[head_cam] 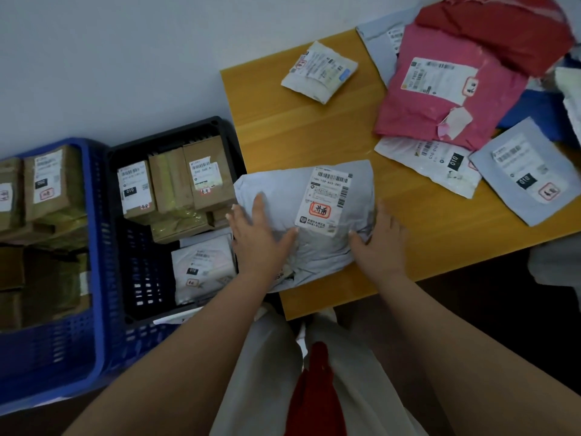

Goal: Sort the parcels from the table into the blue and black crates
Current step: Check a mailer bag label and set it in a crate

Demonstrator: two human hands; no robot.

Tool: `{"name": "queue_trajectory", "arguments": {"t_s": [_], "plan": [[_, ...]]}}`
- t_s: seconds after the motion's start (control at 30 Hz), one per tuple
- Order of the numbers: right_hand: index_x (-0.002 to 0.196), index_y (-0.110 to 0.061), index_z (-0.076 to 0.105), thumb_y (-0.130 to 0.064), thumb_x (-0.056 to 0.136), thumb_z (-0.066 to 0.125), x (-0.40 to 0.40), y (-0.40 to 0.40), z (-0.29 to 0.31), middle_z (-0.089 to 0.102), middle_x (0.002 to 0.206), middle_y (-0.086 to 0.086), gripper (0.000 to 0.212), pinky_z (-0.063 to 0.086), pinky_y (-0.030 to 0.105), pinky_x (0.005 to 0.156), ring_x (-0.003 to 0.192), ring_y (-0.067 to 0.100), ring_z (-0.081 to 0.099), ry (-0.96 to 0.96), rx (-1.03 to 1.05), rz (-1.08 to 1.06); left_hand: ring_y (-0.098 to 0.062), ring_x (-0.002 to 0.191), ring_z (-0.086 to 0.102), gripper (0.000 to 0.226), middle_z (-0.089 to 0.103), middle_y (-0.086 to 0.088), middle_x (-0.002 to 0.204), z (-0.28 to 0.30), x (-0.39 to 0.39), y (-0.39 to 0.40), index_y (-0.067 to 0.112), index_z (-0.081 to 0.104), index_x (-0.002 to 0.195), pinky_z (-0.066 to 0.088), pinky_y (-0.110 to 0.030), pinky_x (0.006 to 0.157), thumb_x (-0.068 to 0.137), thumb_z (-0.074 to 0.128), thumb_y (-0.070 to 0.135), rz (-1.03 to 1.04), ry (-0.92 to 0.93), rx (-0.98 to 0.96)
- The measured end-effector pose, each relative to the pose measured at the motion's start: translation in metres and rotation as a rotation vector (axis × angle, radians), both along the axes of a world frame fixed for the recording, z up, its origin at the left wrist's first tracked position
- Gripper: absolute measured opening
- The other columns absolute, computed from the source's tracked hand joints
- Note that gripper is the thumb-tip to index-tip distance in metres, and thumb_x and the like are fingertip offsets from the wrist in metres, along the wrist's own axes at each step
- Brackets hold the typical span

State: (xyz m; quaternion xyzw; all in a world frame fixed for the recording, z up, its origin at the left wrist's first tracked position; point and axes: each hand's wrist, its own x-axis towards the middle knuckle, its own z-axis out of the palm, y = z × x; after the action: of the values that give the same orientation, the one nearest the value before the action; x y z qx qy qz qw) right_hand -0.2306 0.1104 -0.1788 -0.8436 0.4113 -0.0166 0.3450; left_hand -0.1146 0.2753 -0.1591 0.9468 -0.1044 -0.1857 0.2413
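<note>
A grey plastic parcel (292, 199) with a white label lies at the near left corner of the yellow table (283, 130), overhanging its left edge. My left hand (257, 237) lies flat on its left part, fingers spread. My right hand (382, 239) rests against its right side with straight fingers. To the left on the floor stands the black crate (132, 247) holding brown boxes and a white bag. Further left is the blue crate (94, 253) with brown boxes.
More parcels lie on the table: a small white one (319, 70) at the back, a pink bag (440, 99), a red bag (503, 29), a white bag (440, 165) and a grey bag (528, 174) on the right. A pale wall stands behind.
</note>
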Motion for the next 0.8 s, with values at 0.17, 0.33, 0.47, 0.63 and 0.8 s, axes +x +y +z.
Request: {"name": "queue_trajectory", "arguments": {"t_s": [0.17,0.33,0.47,0.63,0.8], "plan": [[0.154,-0.016,0.01,-0.028,0.087,0.062,0.012,-0.006,-0.002,0.036,0.149,0.011,0.086,0.024,0.04,0.11,0.134,0.034,0.033,0.033,0.059,0.141,-0.039,0.146,0.013,0.104,-0.001,-0.022,0.158,-0.001,0.004,-0.004,0.032,0.002,0.154,0.028,-0.055,0.113,0.08,0.071,0.052,0.12,0.153,-0.057],[0.153,-0.016,0.018,-0.022,0.083,0.062,0.019,0.0,-0.002,0.045,0.139,0.014,0.083,0.03,0.04,0.103,0.125,0.034,0.038,-0.018,0.076,0.146,-0.038,0.139,0.028,0.097,0.017,-0.019,0.152,-0.005,0.001,-0.003,0.03,0.012,0.154,0.033,-0.046,0.11,0.08,0.073,0.047,0.154,0.2,-0.107],[0.151,-0.012,0.022,-0.018,0.082,0.064,0.026,0.004,-0.003,0.045,0.14,0.016,0.081,0.028,0.037,0.105,0.128,0.034,0.039,-0.044,0.056,0.174,-0.036,0.137,0.031,0.096,0.022,-0.017,0.148,-0.007,-0.001,0.008,0.033,0.016,0.153,0.034,-0.043,0.109,0.078,0.074,0.049,0.194,0.191,-0.136],[0.15,-0.01,0.025,-0.017,0.082,0.064,0.036,0.025,0.001,0.042,0.143,0.015,0.079,0.029,0.038,0.106,0.129,0.033,0.037,-0.077,0.033,0.209,-0.036,0.131,0.038,0.093,0.029,-0.017,0.143,-0.003,0.002,0.031,0.034,0.021,0.152,0.039,-0.045,0.107,0.077,0.075,0.048,0.231,0.147,-0.162],[0.15,-0.01,0.025,-0.019,0.082,0.065,0.05,0.058,0.007,0.042,0.143,0.015,0.079,0.031,0.041,0.108,0.13,0.033,0.037,-0.075,0.011,0.251,-0.034,0.131,0.039,0.092,0.03,-0.016,0.142,-0.002,0.009,0.067,0.033,0.023,0.152,0.038,-0.041,0.105,0.078,0.076,0.045,0.263,0.1,-0.21]]}}
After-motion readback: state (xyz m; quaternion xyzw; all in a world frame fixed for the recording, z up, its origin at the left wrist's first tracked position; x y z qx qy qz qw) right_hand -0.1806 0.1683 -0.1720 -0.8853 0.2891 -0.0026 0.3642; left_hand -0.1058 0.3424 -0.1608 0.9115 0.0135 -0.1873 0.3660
